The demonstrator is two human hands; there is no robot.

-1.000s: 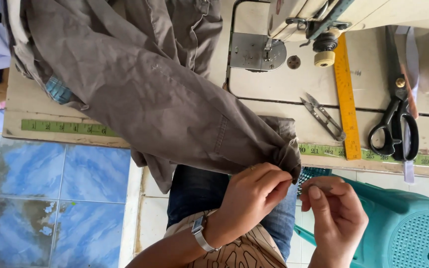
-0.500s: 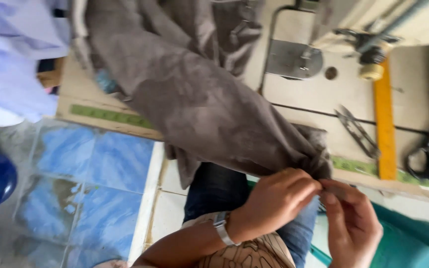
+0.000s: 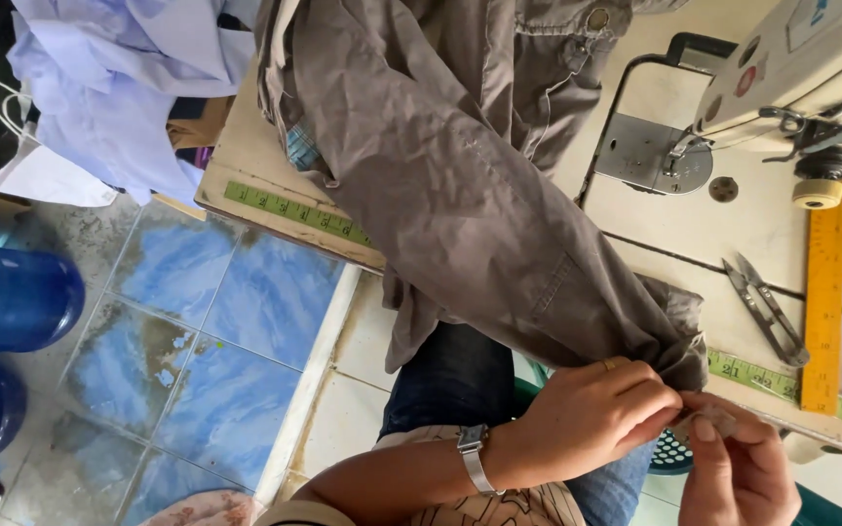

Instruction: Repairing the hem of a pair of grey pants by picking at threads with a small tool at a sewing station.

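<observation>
A brown-grey jacket (image 3: 460,185) lies over the edge of a sewing table (image 3: 246,166), one sleeve hanging toward me. My left hand (image 3: 592,414), with a wristwatch and a ring, pinches the sleeve cuff (image 3: 679,356). Right beside it, my right hand (image 3: 738,468) pinches the same cuff edge between thumb and fingers. What lies between the fingertips is hidden.
A sewing machine (image 3: 791,78) stands at the far right with its needle plate (image 3: 650,156) nearby. Thread snips (image 3: 767,307) and a yellow ruler (image 3: 823,302) lie on the table. White cloth (image 3: 138,78) is piled at left; blue drums (image 3: 7,302) stand on the tiled floor.
The view has swung left and down, bringing the blue drums and white cloth into sight. Both hands stay pinched on the sleeve cuff.
</observation>
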